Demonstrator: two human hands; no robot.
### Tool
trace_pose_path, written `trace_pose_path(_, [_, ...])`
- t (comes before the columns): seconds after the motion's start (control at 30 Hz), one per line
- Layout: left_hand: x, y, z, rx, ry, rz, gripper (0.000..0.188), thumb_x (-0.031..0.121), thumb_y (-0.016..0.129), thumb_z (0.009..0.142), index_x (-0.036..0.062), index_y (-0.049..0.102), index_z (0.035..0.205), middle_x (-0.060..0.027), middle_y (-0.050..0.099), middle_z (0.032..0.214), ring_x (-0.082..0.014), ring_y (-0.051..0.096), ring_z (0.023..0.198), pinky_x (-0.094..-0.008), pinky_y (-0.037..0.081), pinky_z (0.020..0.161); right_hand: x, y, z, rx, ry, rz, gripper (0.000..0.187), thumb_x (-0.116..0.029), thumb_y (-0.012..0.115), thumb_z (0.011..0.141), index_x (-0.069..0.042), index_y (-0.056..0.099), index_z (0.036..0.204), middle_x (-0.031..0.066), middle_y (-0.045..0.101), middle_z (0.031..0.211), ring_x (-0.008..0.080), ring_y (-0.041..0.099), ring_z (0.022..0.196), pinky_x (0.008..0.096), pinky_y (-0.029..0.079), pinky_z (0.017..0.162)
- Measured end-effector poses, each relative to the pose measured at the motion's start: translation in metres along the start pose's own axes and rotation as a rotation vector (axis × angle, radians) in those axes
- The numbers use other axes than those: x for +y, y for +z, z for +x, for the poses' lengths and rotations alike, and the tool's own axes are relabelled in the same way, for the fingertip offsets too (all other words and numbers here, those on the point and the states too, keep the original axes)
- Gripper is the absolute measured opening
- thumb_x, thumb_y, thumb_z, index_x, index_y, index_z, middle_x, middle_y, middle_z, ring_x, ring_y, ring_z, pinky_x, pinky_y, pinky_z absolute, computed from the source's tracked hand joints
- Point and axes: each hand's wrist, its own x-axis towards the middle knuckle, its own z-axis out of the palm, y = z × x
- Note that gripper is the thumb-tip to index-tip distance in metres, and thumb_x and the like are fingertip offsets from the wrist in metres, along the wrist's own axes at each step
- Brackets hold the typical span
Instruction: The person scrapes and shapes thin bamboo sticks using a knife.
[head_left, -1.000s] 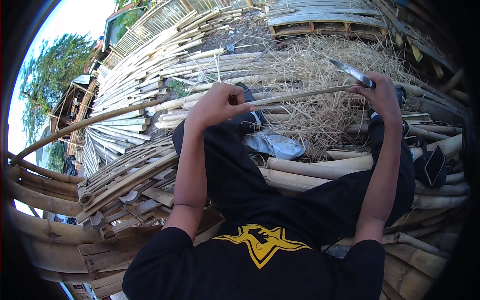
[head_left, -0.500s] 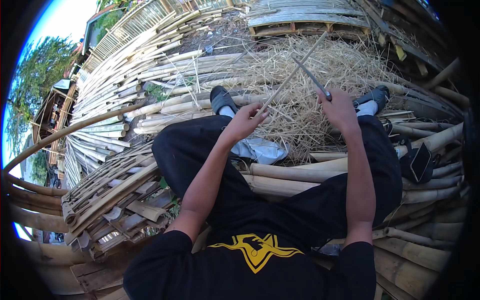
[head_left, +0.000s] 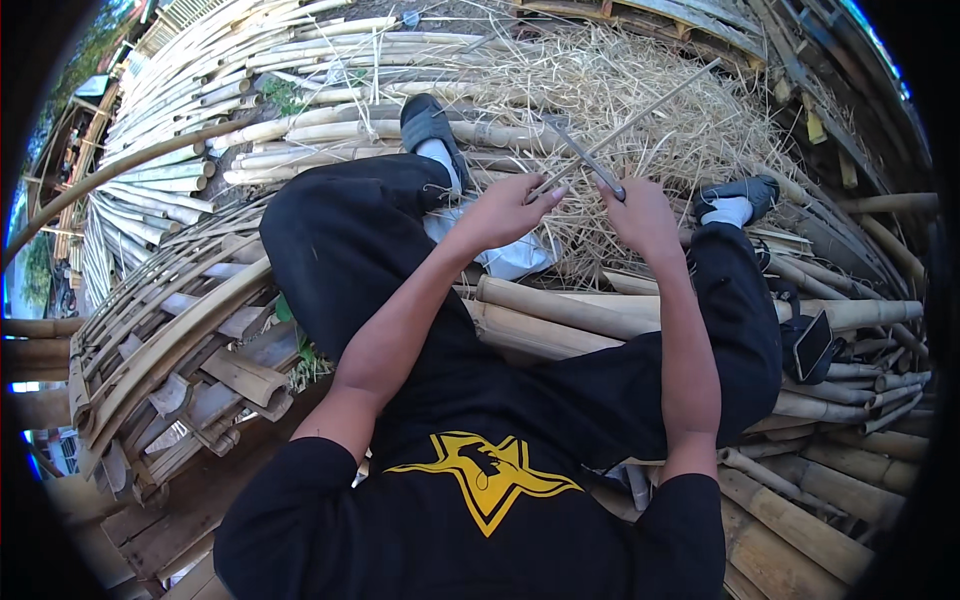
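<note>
My left hand [head_left: 508, 212] is closed around the lower end of a thin bamboo strip [head_left: 668, 98]. From there the strip slants up to the far right, over a heap of shavings. In my right hand [head_left: 645, 218] is the handle of a knife [head_left: 578, 150], its narrow dark blade pointing to the far left. Blade and strip cross between my hands; whether they touch I cannot tell. A whitish cloth or sack [head_left: 515, 257] lies below my left hand.
Pale shavings [head_left: 620, 80] are heaped beyond my hands, between my feet. Bamboo poles [head_left: 330, 130] lie stacked at the far left, with split bamboo pieces [head_left: 235, 375] nearer. A phone-like device [head_left: 812, 348] rests beside my right knee. A wooden pallet [head_left: 690, 25] stands at the back.
My hands have come closer together. The strip leans lower toward the right, and the knife crosses it nearer my left hand. The whole view has shifted slightly.
</note>
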Motion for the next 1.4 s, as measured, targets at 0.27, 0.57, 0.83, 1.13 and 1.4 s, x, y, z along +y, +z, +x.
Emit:
trace_pose_path(0.27, [0.002, 0.023, -0.011, 0.177, 0.039, 0.177, 0.030, 0.022, 0.045, 0.096, -0.0032, 0.053, 0.081, -0.0244, 0.058, 0.070, -0.0412, 0.057, 0.067, -0.0477, 0.043, 0.061, -0.003, 0.027, 0.000, -0.034, -0.006, -0.080, 0.039, -0.035, 0.057, 0.086, 0.002, 0.066, 0.079, 0.0233, 0.065, 0.082, 0.0396, 0.064, 0.079, 0.0476, 0.051, 0.072])
trace_pose_path(0.57, [-0.006, 0.040, -0.015, 0.189, 0.006, 0.404, 0.014, 0.009, 0.044, 0.090, -0.0029, 0.051, 0.089, -0.0266, 0.059, 0.069, -0.0434, 0.060, 0.069, -0.0519, 0.046, 0.062, -0.001, 0.054, 0.002, -0.067, -0.014, -0.112, 0.026, -0.021, 0.057, 0.079, 0.003, 0.064, 0.082, 0.0253, 0.065, 0.084, 0.0395, 0.065, 0.083, 0.0463, 0.052, 0.076])
trace_pose_path(0.83, [-0.029, 0.051, -0.026, 0.088, 0.051, 0.433, 0.014, 0.004, 0.044, 0.085, -0.0036, 0.055, 0.091, -0.0277, 0.060, 0.076, -0.0439, 0.061, 0.075, -0.0516, 0.048, 0.065, 0.022, 0.093, 0.009, -0.045, -0.007, -0.109, 0.023, -0.020, 0.058, 0.077, 0.002, 0.066, 0.079, 0.0257, 0.065, 0.082, 0.0407, 0.065, 0.083, 0.0479, 0.052, 0.077])
trace_pose_path(1.13, [0.002, 0.032, -0.074, 0.110, -0.148, 0.413, 0.022, 0.019, 0.047, 0.093, -0.0022, 0.053, 0.088, -0.0261, 0.057, 0.066, -0.0459, 0.058, 0.068, -0.0544, 0.046, 0.062, 0.125, 0.047, 0.045, 0.044, 0.355, -0.270, 0.028, -0.022, 0.060, 0.078, 0.002, 0.066, 0.091, 0.0249, 0.065, 0.095, 0.0380, 0.065, 0.092, 0.0461, 0.053, 0.078])
trace_pose_path(1.4, [0.037, 0.003, -0.125, 0.093, -0.234, 0.507, 0.022, 0.019, 0.047, 0.094, 0.0006, 0.052, 0.083, -0.0231, 0.058, 0.065, -0.0437, 0.058, 0.065, -0.0521, 0.045, 0.059, 0.130, 0.035, 0.054, 0.135, 0.429, -0.215, 0.028, -0.021, 0.059, 0.077, 0.001, 0.068, 0.091, 0.0237, 0.066, 0.095, 0.0378, 0.065, 0.092, 0.0452, 0.053, 0.078])
